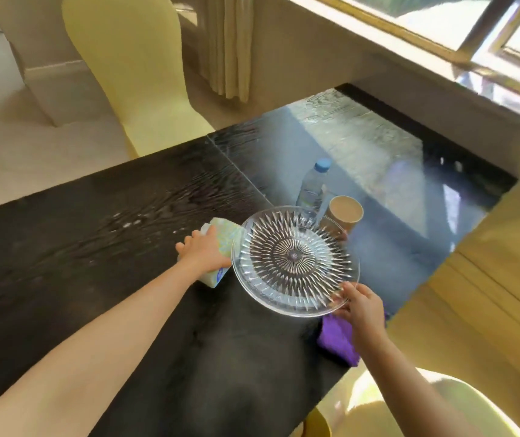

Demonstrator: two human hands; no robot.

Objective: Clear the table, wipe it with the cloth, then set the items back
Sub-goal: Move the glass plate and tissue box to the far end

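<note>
A cut-glass plate point(295, 261) with a starburst pattern is held over the dark table point(94, 247); my right hand point(359, 305) pinches its near right rim. My left hand point(203, 250) rests on top of a pale green and white tissue pack point(225, 231) that lies on the table just left of the plate. A purple cloth point(337, 340) lies at the table's right edge, partly under my right hand. Behind the plate stand a clear water bottle with a blue cap point(312, 184) and a brown paper cup point(345, 211).
A yellow-covered chair point(139, 74) stands at the far side of the table, and another yellow chair point(441, 402) sits near my right. A window point(441, 23) and its sill run along the right, with a curtain point(227, 42) at the back.
</note>
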